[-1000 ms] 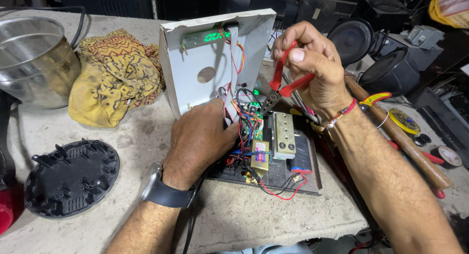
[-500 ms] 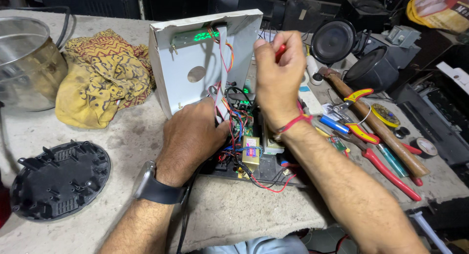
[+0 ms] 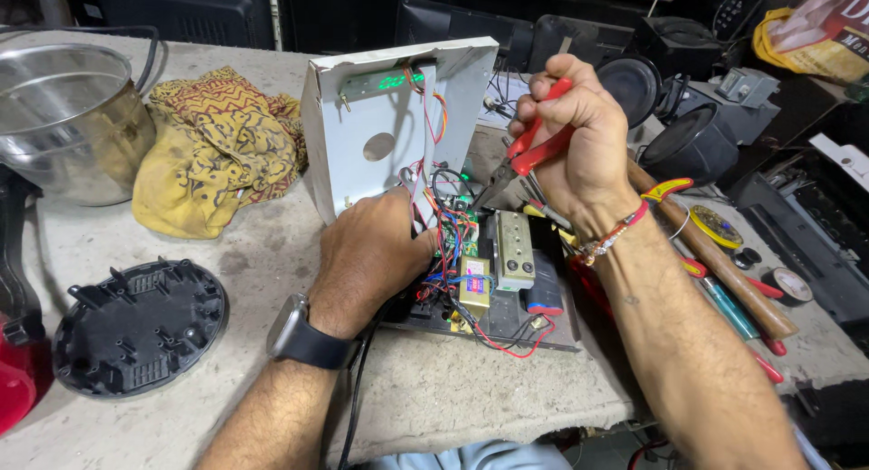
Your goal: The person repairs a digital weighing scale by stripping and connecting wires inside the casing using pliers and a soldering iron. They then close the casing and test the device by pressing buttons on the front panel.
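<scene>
Two hands | right hand grips red pliers, tips down-left | left hand holds wires

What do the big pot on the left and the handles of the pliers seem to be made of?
The pot looks like bare polished metal, likely steel: silvery, with bright reflections. The pliers' handles, gripped in the right hand, seem coated in red plastic or rubber: even colour, dull sheen.

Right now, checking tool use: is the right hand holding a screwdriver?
No, the right hand grips red-handled pliers above the open device.
</scene>
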